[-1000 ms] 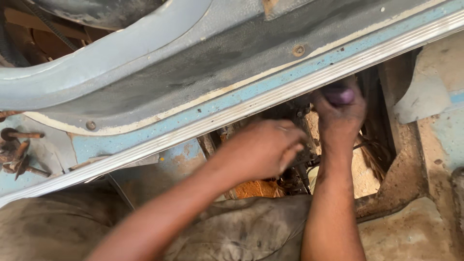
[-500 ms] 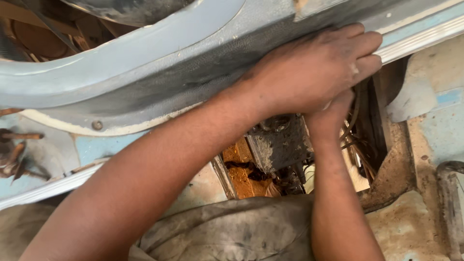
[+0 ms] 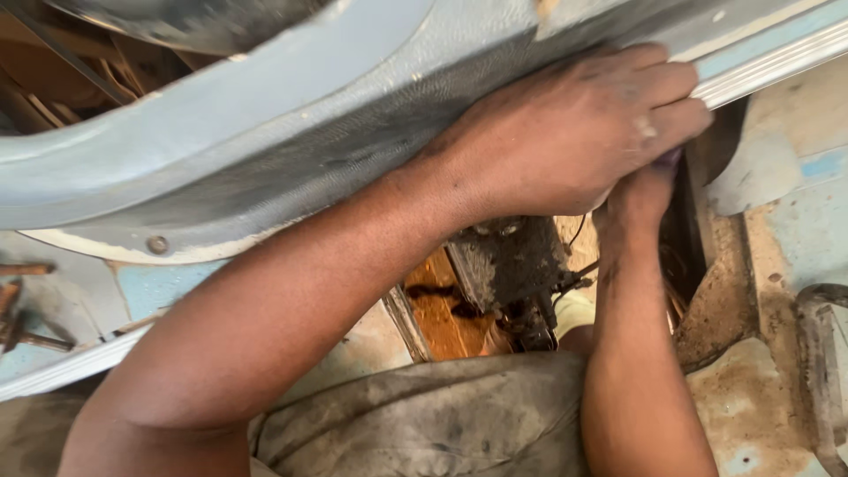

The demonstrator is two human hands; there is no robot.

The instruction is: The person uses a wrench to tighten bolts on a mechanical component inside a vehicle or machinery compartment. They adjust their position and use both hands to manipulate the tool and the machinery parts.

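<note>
The left hand [image 3: 574,132], lifted out of the opening since a second ago, is now laid flat, fingers together, on the grey-blue panel [image 3: 291,150]; the right hand [image 3: 645,190] is hidden beneath, its fingers unreadable.

We see a grey-blue panel [image 3: 265,132] smeared black, a light blue floor [image 3: 159,287] with rust-brown patches, and grimy grey cloth [image 3: 424,424].

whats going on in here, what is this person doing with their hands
A person leans over an opening in a worn blue vehicle floor. The left hand lies flat, fingers spread, across the grey-blue panel above the hole. The right hand reaches up beneath it, gripping something purple, mostly hidden. Below sits a grimy mechanical part.
</note>
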